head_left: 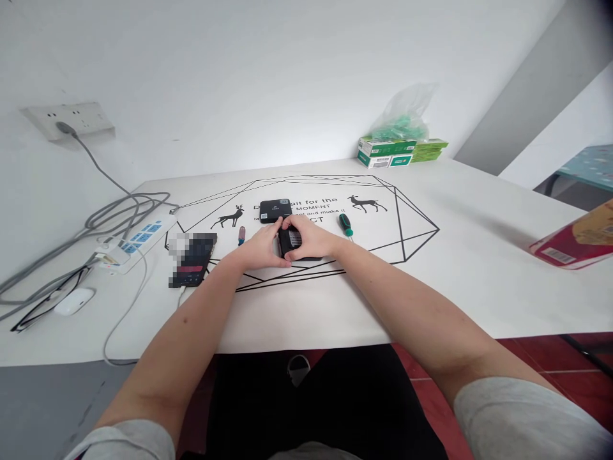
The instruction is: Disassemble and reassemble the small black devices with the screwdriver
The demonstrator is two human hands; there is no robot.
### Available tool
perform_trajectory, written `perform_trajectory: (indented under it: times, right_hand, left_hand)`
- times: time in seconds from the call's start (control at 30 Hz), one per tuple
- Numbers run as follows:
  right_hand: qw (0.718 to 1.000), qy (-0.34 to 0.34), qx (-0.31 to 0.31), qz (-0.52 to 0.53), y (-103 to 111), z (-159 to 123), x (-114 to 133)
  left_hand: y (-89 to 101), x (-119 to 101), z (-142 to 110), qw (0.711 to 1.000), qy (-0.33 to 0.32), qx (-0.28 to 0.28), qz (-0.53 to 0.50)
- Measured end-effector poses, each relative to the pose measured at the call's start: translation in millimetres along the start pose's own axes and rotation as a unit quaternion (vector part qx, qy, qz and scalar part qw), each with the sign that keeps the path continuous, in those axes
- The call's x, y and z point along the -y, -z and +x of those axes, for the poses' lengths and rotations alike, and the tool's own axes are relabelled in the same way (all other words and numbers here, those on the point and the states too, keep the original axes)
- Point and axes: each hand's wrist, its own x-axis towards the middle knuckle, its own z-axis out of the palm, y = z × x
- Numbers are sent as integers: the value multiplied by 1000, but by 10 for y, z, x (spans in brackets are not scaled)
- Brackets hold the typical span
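Observation:
My left hand point(264, 246) and my right hand point(313, 239) meet over a small black boxy device point(287, 239) on the table, fingers and thumbs closed around its sides. The fingers cover much of it, and its exact kind is not clear. Just behind it lies a flat black square piece point(275, 209) with small labels at its corners. To the right of my right hand is a screwdriver with a green and black handle point(345, 224). Left of my left hand lies a smaller screwdriver with a reddish handle point(242, 234).
On the left are a phone point(195, 259), a power strip point(141, 241) with coiled cables, glasses point(48, 297) and a white earbud case point(74, 301). Green boxes point(387, 150) under a plastic bag stand by the wall. A red package point(575, 239) sits at the right on the white table point(454, 287).

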Motion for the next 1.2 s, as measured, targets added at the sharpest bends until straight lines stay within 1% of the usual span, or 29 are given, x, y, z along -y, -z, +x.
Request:
perform_trajectory:
  times: [0.1,0.17,0.23,0.3,0.37,0.47,0.5,0.57,0.63,0.73,0.83,0.9,1.0,1.1,1.2]
  right_hand:
    - [999,-9,-23,46,23,9,-26]
    - [993,4,-57,100,70,12,-54]
    - [982,23,-99,160,134,7,-84]
    - [969,31,-117,216,203,-9,-99]
    - [955,26,-96,281,268,-37,-87]
    - [936,17,-27,351,361,-93,-23]
    - [938,23,-5,346,394,-114,6]
    - [954,49,46,293,465,-158,66]
    - [963,54,97,247,537,-206,128]
    - [972,11,169,164,630,-288,224]
    - [969,-40,240,51,683,-359,317]
    - [967,-44,253,5,675,-382,367]
    - [959,-57,274,-34,599,-372,413]
    - [943,-87,313,-75,514,-348,443]
    - [932,-98,335,-94,473,-342,472]
  left_hand:
    - [8,3,-3,997,34,35,52]
    - [33,-6,-13,995,43,47,78]
    - [56,-14,-20,993,32,58,99]
    - [75,-13,-23,990,5,74,120]
    - [95,-5,-22,987,-15,88,134]
    - [125,4,-19,988,-18,83,130]
    - [133,4,-17,988,-18,78,129]
    - [149,1,-14,988,-17,71,134]
    - [165,4,-11,987,-6,64,147]
    - [201,21,-14,985,9,49,163]
    - [239,40,-19,986,16,47,159]
    - [253,50,-18,988,23,46,144]
    - [248,75,-5,991,16,43,130]
    - [233,108,12,989,12,47,141]
    - [230,129,17,985,20,59,160]
